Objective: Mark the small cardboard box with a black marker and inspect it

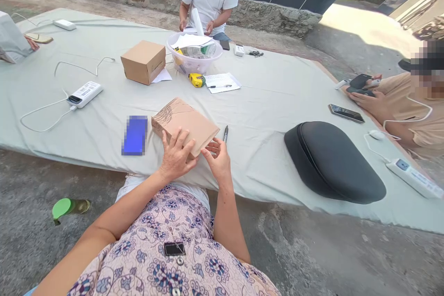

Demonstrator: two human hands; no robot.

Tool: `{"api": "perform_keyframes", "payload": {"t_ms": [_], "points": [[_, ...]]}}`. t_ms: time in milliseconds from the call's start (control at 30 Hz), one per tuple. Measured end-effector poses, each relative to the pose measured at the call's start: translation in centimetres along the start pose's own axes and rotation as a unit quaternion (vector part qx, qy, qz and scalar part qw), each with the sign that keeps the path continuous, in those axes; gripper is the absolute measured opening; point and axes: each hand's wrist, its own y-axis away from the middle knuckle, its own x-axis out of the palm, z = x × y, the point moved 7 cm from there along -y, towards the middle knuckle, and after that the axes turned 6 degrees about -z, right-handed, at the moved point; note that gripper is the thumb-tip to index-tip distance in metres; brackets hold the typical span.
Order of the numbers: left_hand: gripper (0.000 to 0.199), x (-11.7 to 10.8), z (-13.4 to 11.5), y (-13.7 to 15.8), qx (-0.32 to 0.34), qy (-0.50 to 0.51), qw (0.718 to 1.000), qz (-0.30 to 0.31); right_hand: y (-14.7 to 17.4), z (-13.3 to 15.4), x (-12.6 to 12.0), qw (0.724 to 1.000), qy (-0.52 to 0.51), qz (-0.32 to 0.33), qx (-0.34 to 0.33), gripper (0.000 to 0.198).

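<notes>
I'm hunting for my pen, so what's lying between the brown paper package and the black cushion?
In the head view, a pen lies on the cloth just right of the paper package; onward to the black cushion shows only bare sheet.

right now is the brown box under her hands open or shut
Shut: the brown box lies flat, no flap raised, left hand pressing on top.

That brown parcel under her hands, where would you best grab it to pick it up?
Probably by its two long edges, from above. The brown parcel lies flat on the cloth; the left hand presses its near corner, the right hand touches its near edge, and the far half is bare.
</notes>
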Motion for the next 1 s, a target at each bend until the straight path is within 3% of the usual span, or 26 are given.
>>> {"api": "perform_keyframes", "payload": {"t_ms": [100,167,333,567,733,867,1000], "points": [[0.043,-0.4,1.0,0.2,0.021,0.043,0.999,0.013,-1.6,0.0,-1.8,0.996,0.003,-0.094,0.009,0.088],[0.043,-0.7,1.8,0.4,0.030,0.076,0.997,0.012,-2.3,0.3,-2.4,0.992,0.007,-0.124,-0.004,0.083],[0.040,-1.1,3.7,1.1,0.023,0.142,0.989,-0.030,-2.0,0.5,-1.1,0.997,-0.018,-0.055,-0.045,0.052],[0.037,-0.8,5.3,1.6,-0.029,0.182,0.982,-0.036,-0.4,-2.5,0.4,0.999,-0.025,-0.025,-0.023,0.047],[0.037,-2.6,6.3,1.0,-0.096,0.226,0.966,-0.084,0.3,-1.9,0.7,0.999,-0.012,-0.007,-0.046,0.041],[0.039,-4.3,6.7,0.7,-0.170,0.310,0.925,-0.141,1.0,0.3,-0.6,0.995,-0.051,-0.043,-0.074,0.041],[0.039,-4.4,6.5,0.6,-0.251,0.447,0.837,-0.191,2.4,3.5,-2.4,0.977,-0.073,-0.099,-0.173,0.040]]}}
